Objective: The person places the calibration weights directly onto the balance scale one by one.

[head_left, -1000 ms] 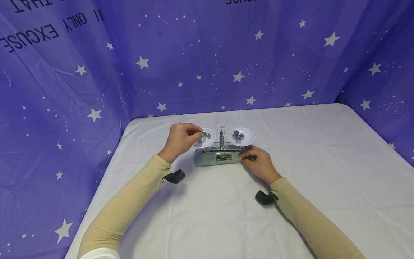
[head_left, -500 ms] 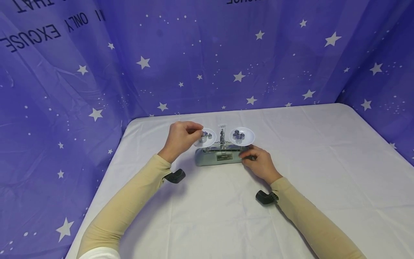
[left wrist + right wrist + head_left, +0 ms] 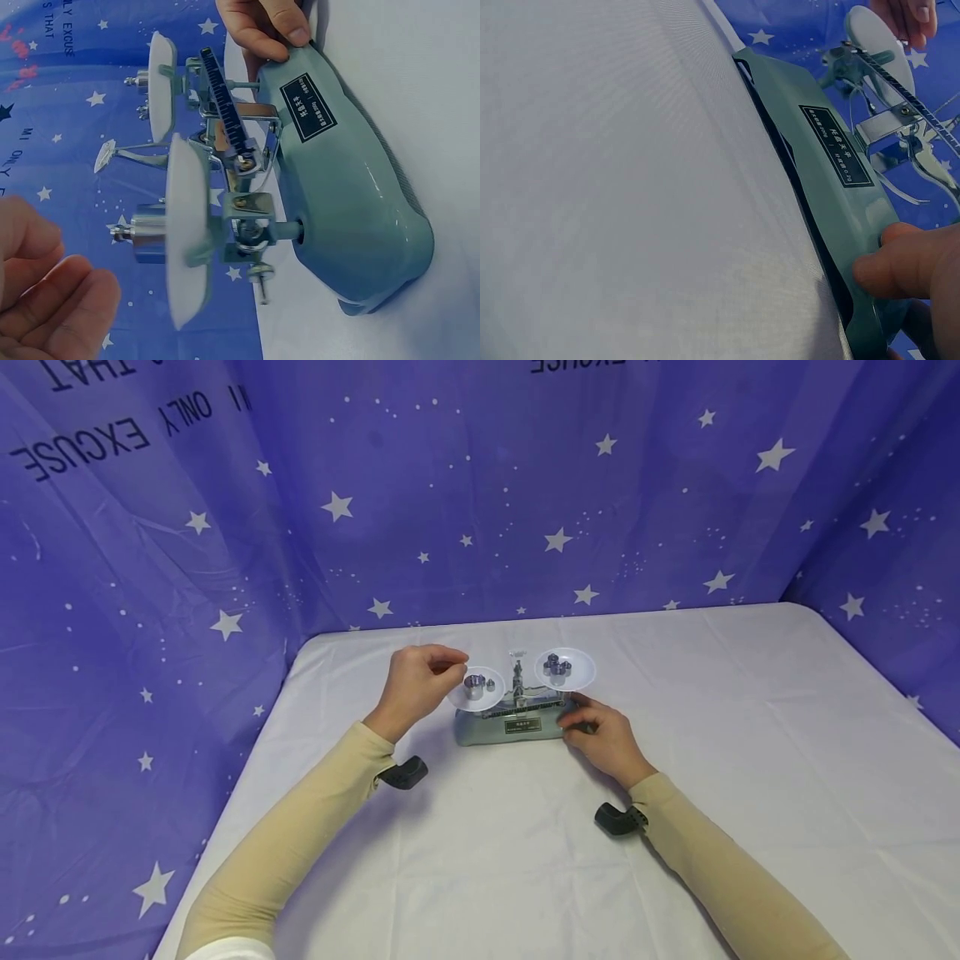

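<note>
A pale green double-pan balance (image 3: 483, 732) stands on the white-covered table. Its left pan (image 3: 487, 701) holds several shiny metal weights (image 3: 475, 684), and its right pan (image 3: 583, 670) carries several more weights (image 3: 557, 667). Just off the left pan's edge, my left hand (image 3: 420, 683) hovers with loosely bent fingers; no object shows between them, and the left wrist view has it apart from a knobbed weight (image 3: 148, 234). My right hand (image 3: 606, 739) grips the right end of the base, thumb (image 3: 889, 268) against the green housing. The left pan sits lower than the right one.
The white cloth-covered table (image 3: 480, 852) extends around the balance. A purple curtain (image 3: 450, 485) with white stars hangs behind the table and along both sides. Black curved pieces (image 3: 405, 773) stick out at both wrists.
The left pan has sunk and the right pan has risen. My left fingertips have come apart from the weights. My right hand keeps its place on the base.
</note>
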Demonstrator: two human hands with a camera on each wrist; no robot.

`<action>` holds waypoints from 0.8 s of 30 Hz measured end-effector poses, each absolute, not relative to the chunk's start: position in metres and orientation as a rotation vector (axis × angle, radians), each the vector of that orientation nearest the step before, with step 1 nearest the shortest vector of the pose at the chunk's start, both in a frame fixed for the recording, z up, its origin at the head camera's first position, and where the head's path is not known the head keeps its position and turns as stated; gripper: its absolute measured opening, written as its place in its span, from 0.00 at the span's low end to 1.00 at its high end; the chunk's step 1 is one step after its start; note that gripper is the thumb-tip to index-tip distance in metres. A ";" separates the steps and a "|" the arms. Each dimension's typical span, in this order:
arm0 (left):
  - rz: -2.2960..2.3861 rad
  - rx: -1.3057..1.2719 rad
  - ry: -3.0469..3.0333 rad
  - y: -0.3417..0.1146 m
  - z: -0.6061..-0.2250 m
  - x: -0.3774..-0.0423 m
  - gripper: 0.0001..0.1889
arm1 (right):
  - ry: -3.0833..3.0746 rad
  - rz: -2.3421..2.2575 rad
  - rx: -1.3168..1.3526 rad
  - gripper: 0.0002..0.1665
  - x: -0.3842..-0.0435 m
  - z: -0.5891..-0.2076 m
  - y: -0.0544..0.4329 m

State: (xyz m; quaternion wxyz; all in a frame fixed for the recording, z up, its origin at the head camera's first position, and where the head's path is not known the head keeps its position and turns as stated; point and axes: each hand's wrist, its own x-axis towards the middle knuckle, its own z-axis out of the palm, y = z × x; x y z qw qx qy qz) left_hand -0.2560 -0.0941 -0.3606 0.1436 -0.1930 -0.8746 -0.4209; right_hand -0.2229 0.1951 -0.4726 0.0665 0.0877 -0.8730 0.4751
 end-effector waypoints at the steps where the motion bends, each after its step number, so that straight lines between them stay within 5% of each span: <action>1: -1.212 -0.556 -2.519 -0.095 -0.361 -0.256 0.11 | -2.635 1.429 0.263 0.09 -0.223 -0.473 0.195; 24: -1.255 -0.475 -2.440 -0.135 -0.372 -0.238 0.10 | -2.655 1.419 0.262 0.09 -0.222 -0.473 0.195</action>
